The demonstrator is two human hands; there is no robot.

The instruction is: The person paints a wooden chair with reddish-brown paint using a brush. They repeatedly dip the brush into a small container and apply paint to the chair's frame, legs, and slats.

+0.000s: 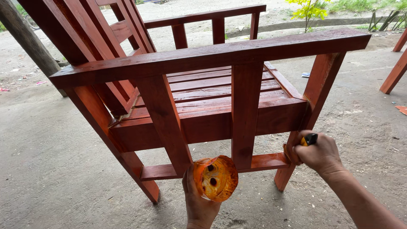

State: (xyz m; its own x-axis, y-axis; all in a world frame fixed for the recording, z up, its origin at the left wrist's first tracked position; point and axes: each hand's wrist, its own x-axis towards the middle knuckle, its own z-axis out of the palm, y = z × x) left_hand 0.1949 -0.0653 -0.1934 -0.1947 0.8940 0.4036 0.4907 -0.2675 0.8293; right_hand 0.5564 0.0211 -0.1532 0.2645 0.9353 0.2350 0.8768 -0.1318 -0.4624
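Red-stained wooden chair (203, 97), one; left hand (198, 203) clasping one orange cup (215, 178), right hand (320, 153) gripping one brush (309, 139).

A red-stained wooden chair (203, 93) stands on the dusty concrete floor (55, 169), scraps scattered about.

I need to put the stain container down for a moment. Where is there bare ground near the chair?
Bare concrete floor left of the chair's rear leg, and right beyond the right hand. Crowded under the side rail, around the left hand and container.
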